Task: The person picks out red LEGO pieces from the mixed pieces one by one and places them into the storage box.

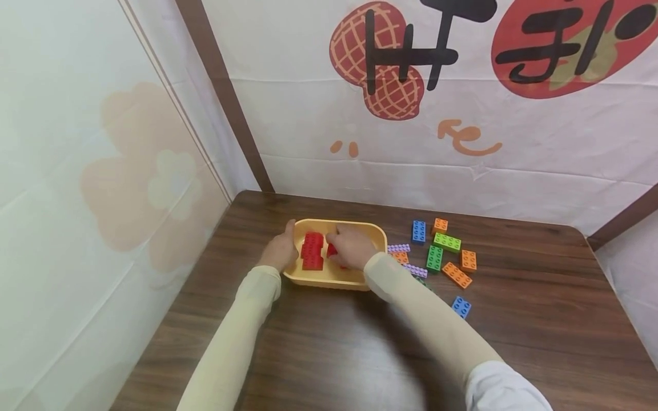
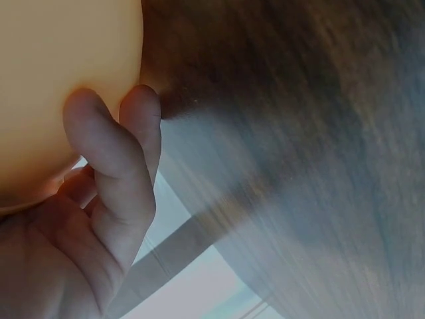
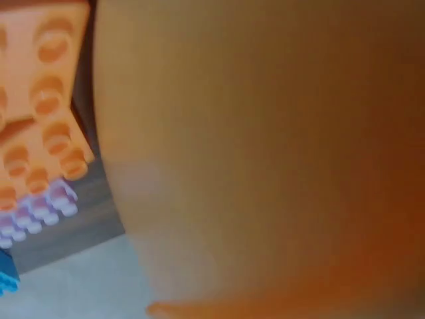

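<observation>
A yellow plastic tub [image 1: 329, 282] sits on the dark wooden table. My left hand [image 1: 280, 249] grips its left end, thumb up at the rim; in the left wrist view the curled fingers [image 2: 109, 143] press on the outer wall [image 2: 60, 53]. Several red toy building bricks [image 1: 312, 251] lie close together inside the tub's left half. My right hand [image 1: 352, 244] reaches into the tub and pinches a red brick [image 1: 332, 250], partly covered by the fingers. The right wrist view is mostly filled by the tub wall [image 3: 252, 146], with that hand out of sight.
Right of the tub lie loose bricks: blue [image 1: 418, 232], light green [image 1: 447, 242], dark green [image 1: 434, 258], orange [image 1: 457, 275] and purple [image 1: 415, 270]. Another blue brick [image 1: 461, 307] lies nearer, beside my right forearm. A printed cloth wall [image 1: 308, 114] stands behind the table.
</observation>
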A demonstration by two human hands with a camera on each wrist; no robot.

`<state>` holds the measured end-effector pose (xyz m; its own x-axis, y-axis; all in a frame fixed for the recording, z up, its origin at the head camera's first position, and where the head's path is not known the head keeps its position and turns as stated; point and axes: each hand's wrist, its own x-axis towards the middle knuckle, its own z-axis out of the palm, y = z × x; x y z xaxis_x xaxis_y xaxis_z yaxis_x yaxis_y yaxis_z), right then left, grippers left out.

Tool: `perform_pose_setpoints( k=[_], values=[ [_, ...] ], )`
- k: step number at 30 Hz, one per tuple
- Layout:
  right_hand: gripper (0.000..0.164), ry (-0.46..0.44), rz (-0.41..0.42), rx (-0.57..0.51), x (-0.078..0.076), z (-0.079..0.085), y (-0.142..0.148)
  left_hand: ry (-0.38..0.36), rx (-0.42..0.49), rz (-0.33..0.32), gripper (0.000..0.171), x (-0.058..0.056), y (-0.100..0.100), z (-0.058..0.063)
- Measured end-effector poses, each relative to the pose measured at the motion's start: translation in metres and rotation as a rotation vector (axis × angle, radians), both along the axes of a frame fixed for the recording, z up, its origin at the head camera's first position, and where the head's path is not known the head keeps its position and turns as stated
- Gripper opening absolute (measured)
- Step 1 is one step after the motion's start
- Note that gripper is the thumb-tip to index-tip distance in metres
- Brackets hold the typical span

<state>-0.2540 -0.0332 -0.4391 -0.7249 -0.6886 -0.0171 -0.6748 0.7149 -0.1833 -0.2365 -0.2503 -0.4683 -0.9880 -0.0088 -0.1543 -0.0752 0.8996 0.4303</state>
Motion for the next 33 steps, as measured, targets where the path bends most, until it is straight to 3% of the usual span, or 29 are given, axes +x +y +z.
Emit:
perform_pose_setpoints(
  k=[7, 21, 33],
  values=[
    [0.040, -0.027, -0.001, 0.031, 0.005, -0.009, -0.007, -0.002, -0.002, 0.001, 0.079, 0.000, -0.001, -0.002],
    [0.042, 0.100, -0.002, 0.116, 0.008, -0.020, -0.008, -0.013, -0.008, 0.007, 0.079, -0.002, 0.003, 0.001],
    [0.053, 0.018, -0.059, 0.046, 0.011, -0.018, 0.012, -0.024, -0.014, 0.019, 0.081, -0.001, 0.000, -0.002]
  ],
)
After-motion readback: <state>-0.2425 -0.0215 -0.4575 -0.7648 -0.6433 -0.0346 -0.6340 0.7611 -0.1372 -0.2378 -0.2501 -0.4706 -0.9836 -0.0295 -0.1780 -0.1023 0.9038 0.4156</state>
